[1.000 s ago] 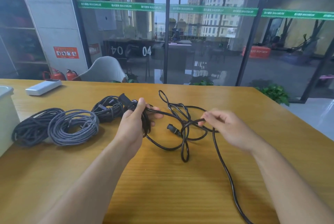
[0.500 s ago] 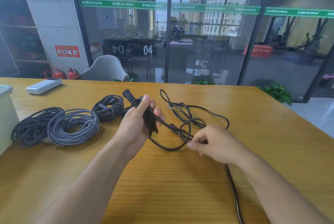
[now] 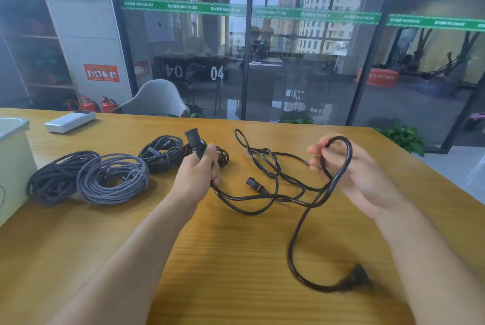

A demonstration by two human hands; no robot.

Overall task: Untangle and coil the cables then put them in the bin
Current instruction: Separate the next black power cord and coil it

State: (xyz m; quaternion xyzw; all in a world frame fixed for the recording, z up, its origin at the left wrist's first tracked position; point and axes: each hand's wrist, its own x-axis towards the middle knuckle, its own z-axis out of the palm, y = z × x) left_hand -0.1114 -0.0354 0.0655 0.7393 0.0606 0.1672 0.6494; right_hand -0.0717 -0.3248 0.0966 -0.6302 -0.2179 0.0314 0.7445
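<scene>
Three coils (image 3: 112,177) done at 9 o'clock on desk (image 3: 236,259), none binned. Still knotted: black cord (image 3: 273,172) at centre. Left hand (image 3: 199,169) gripped its socket end; right hand (image 3: 349,169) pinched a loop.

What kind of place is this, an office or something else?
Probably an office or studio in a commercial building: a long wooden table faces glass partition walls with room number "04", and fire extinguishers stand by the pillar.

I see a wooden table (image 3: 236,259) bearing three coiled cables (image 3: 112,180), a tangled black cable (image 3: 273,188), a white bin (image 3: 13,164) and a white remote (image 3: 69,121).
</scene>
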